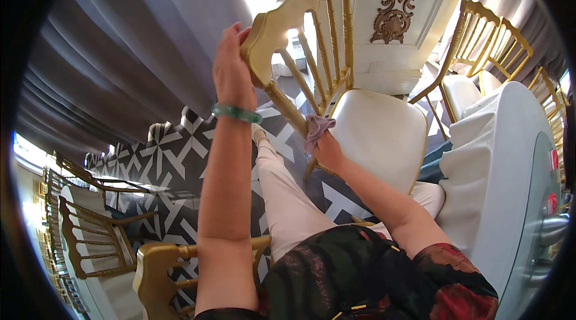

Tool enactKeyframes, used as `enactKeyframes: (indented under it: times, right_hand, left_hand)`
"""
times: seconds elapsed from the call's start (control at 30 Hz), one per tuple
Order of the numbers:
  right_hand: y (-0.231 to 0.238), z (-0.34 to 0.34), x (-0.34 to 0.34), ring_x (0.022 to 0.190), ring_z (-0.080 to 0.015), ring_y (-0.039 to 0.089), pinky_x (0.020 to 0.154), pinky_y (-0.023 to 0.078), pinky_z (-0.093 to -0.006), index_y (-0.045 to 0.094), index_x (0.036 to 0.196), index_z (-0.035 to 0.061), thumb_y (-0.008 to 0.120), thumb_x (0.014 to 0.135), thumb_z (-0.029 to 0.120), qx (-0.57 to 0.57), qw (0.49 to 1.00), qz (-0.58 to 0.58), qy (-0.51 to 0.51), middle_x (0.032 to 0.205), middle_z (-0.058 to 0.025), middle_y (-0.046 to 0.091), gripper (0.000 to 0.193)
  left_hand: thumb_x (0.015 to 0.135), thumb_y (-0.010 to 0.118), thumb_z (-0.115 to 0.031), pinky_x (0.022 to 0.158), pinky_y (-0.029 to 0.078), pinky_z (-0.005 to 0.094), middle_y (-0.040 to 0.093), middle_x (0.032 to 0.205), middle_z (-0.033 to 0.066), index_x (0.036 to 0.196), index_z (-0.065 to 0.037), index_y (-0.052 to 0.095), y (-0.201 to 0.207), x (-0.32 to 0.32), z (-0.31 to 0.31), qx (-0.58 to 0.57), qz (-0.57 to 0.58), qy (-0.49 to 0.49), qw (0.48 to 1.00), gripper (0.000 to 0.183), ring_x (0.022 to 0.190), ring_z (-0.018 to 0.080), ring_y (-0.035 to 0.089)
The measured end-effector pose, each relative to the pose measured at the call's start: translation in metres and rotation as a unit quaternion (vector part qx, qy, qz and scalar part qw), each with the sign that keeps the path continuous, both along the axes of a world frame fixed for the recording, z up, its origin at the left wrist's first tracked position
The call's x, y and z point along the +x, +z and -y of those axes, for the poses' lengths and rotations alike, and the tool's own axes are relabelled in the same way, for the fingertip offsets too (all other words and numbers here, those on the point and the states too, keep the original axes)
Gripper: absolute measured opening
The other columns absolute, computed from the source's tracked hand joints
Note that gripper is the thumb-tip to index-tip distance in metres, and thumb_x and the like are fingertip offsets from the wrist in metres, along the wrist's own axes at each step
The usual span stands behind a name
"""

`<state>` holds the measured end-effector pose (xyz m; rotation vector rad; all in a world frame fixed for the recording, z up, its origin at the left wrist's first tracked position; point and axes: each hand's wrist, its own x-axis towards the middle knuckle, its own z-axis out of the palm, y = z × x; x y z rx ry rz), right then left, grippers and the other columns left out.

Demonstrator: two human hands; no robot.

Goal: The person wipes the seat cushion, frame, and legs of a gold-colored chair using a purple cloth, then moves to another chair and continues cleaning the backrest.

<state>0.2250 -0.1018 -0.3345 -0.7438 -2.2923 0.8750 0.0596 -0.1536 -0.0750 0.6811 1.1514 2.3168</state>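
Gold-painted chair with a white padded seat, standing upright ahead of the person on a black, grey and white geometric-patterned floor. Its back has a broad, scalloped top rail above slender turned spindles; the gold finish is satiny, and the smooth, rounded seat lies to the right of the back. At right, a white-draped table carries a bluish glass surface with small red objects and shiny silver vessels, whose contents cannot be made out. The left hand, above a green beaded bracelet, lies against the outer end of the top rail, fingers extended. The right hand is lower, at the near upright of the back, beside the seat; crumpled lilac fabric covers its far end, so its grip cannot be told. The chair back thus spans between both hands.
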Motion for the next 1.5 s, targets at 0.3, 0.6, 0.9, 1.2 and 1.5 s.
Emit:
enactKeyframes:
  times: [0.3,0.6,0.9,1.2,1.5]
  right_hand:
    - [0.136,-0.004,-0.074,0.085,-0.0149,0.061,0.076,0.048,-0.0282,0.058,0.101,0.0004,0.056,0.075,0.002,-0.148,0.949,-0.220,0.170,0.095,-0.0077,0.062,0.026]
    - [0.003,-0.012,-0.012,0.085,-0.0387,0.060,0.074,0.048,-0.0430,0.063,0.088,-0.0004,0.061,0.074,0.020,-0.119,0.992,-0.047,0.000,0.084,-0.0220,0.063,0.024]
    - [0.091,-0.004,-0.029,0.082,-0.0238,0.061,0.074,0.047,-0.0330,0.059,0.090,-0.0031,0.061,0.073,0.012,-0.152,0.979,-0.113,0.081,0.081,-0.0128,0.062,0.023]
    - [0.049,-0.004,-0.043,0.088,-0.0397,0.059,0.077,0.047,-0.0437,0.062,0.086,-0.0021,0.059,0.072,0.018,-0.085,0.996,-0.040,-0.006,0.089,-0.0249,0.062,0.024]
    - [0.099,-0.015,-0.005,0.079,-0.0231,0.061,0.073,0.048,-0.0340,0.058,0.109,-0.0004,0.056,0.078,0.011,-0.243,0.964,-0.110,0.011,0.086,-0.0137,0.063,0.033]
  left_hand:
    - [0.076,0.065,-0.026,0.082,0.047,0.0381,0.058,0.116,0.0073,0.105,-0.017,0.063,-0.230,0.035,0.104,-0.594,-0.477,-0.080,0.643,0.030,0.097,0.0239,0.060]
    - [0.070,0.068,-0.019,0.077,0.047,0.0406,0.061,0.090,0.0051,0.089,-0.018,0.066,-0.283,0.096,0.173,-0.545,-0.646,-0.217,0.489,0.019,0.087,0.0289,0.058]
    - [0.081,0.053,-0.017,0.070,0.046,0.0455,0.062,0.082,0.0151,0.087,-0.009,0.059,-0.264,0.098,0.193,-0.544,-0.523,-0.268,0.599,0.012,0.080,0.0357,0.059]
    - [0.082,0.058,-0.024,0.069,0.048,0.0386,0.064,0.083,0.0148,0.092,-0.007,0.059,-0.223,0.106,0.221,-0.506,-0.447,-0.450,0.584,0.020,0.079,0.0329,0.062]
    - [0.084,0.059,-0.020,0.080,0.047,0.0388,0.058,0.104,0.0158,0.107,-0.008,0.058,-0.224,0.191,0.097,-0.277,-0.486,-0.480,0.676,0.026,0.094,0.0327,0.058]
